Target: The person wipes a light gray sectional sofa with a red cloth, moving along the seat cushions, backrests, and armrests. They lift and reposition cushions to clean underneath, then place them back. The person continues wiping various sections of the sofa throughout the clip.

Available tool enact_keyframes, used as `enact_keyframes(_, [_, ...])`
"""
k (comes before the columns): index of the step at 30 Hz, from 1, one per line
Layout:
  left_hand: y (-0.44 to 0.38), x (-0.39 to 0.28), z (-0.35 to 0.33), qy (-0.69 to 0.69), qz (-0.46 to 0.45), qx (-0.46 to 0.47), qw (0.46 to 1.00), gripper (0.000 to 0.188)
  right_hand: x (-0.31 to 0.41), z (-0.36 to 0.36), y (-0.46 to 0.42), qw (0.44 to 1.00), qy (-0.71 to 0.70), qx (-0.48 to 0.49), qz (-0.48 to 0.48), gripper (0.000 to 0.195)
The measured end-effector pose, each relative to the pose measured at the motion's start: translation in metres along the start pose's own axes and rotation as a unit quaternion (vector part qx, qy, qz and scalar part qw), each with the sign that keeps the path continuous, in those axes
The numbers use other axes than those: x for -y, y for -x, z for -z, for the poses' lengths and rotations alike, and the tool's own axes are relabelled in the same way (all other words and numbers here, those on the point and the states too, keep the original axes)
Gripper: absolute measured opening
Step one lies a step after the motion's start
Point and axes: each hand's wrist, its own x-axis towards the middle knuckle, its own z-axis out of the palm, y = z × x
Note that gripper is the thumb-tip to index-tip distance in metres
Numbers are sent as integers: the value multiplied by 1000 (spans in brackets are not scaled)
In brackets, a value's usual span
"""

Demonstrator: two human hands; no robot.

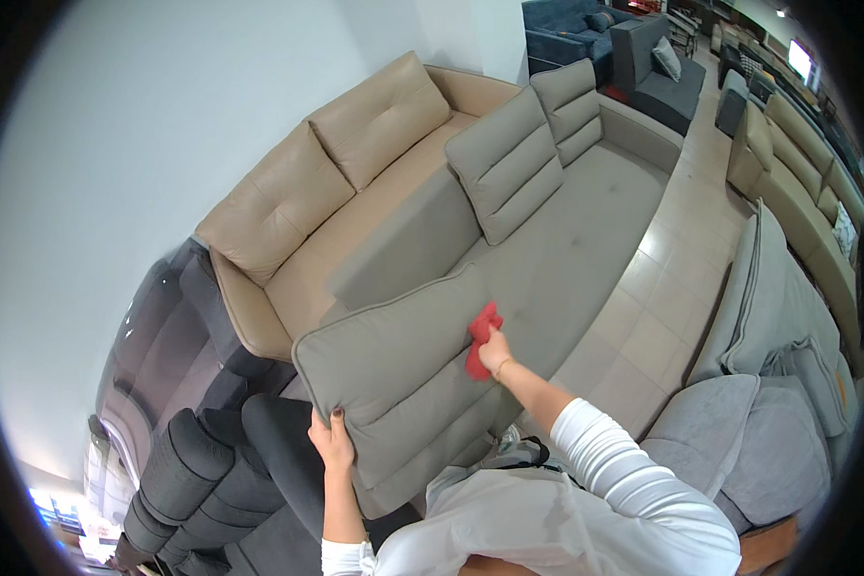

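A grey padded sofa back cushion (396, 360) with stitched channels is tilted in front of me. My left hand (333, 438) grips its near left edge, the thumb on the front face. In my right hand (495, 351) is a bunched red cloth (483, 335), against the right part of the cushion. Beyond it stretches the matching grey sofa (569, 237), where two more channelled back cushions stand, the nearer one (507, 165) leaning. The cushion hides part of the sofa's near end.
A tan leather sofa (331, 237) stands behind, along the white wall. Dark grey recliner seating (187, 461) is at the lower left. Light grey cushions (734, 432) are piled at the right, across a tiled aisle (648, 309). More sofas line the far end.
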Motion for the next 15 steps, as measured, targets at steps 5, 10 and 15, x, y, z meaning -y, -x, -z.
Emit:
enact_keyframes(5, [-12,-8,-11,-47,11,0,999,33,37,-32,62,987,131,93,-15,46])
enact_keyframes(10, [-31,-22,-41,-81,1,20,997,27,67,-39,98,958,200,160,132,44])
enact_keyframes(15, [-40,-23,-44,-113,30,40,992,30,129,-48,148,933,71,261,237,57])
